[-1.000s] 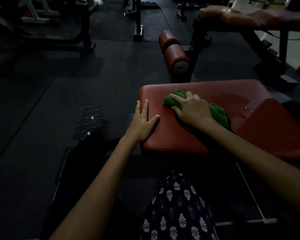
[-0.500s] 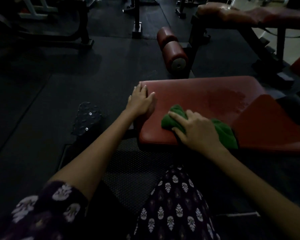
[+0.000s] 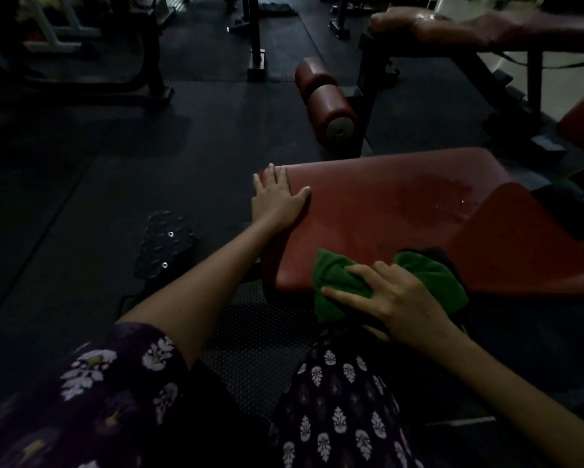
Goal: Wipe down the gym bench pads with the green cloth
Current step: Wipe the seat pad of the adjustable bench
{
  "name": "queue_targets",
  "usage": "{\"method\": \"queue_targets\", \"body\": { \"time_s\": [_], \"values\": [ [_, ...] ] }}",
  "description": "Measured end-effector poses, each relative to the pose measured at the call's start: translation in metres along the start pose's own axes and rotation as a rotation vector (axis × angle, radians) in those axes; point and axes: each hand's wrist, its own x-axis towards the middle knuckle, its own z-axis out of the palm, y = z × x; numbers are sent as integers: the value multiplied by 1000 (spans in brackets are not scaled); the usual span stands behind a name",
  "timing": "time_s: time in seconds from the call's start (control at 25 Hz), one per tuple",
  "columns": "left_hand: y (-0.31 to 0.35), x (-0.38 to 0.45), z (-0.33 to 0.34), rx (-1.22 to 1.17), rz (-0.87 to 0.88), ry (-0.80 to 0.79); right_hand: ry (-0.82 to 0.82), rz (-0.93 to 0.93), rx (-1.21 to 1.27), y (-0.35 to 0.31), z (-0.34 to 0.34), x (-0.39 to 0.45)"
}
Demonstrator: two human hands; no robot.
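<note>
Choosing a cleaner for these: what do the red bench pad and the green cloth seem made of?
Bench pad: likely vinyl or faux leather, smooth with a dull sheen; the wet patch sits on its surface. Green cloth: soft, matte, bunched in folds, probably microfibre or terry.

The right hand (image 3: 398,302) covers the middle of the green cloth (image 3: 334,282); the further bench (image 3: 486,28) is cut off at the right edge.
</note>
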Motion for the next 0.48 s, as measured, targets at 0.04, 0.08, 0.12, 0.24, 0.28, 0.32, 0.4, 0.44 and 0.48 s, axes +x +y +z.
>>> {"method": "queue_targets", "body": {
  "time_s": [0.04,0.08,0.12,0.24,0.28,0.32,0.4,0.44,0.48],
  "values": [
    [0,0,0,-9,-4,16,-3,18,-7,2,1,0],
    [-1,0,-1,-13,-6,25,-13,44,8,1,1,10],
    [-1,1,-1,-15,-3,23,-25,83,37,-3,3,26],
    [1,0,-1,-1,-8,18,-39,177,104,-13,1,65],
    [1,0,-2,3,-13,15,-51,172,122,-10,0,62],
    [0,0,-2,1,-16,10,-61,156,132,-5,-1,51],
    [0,1,-1,-12,-16,9,-61,167,129,12,-3,22],
    [0,1,-1,-19,-14,14,-60,235,129,23,-4,13],
    [-1,1,-1,-20,-13,23,-78,345,123,34,-4,13]
  ]
}}
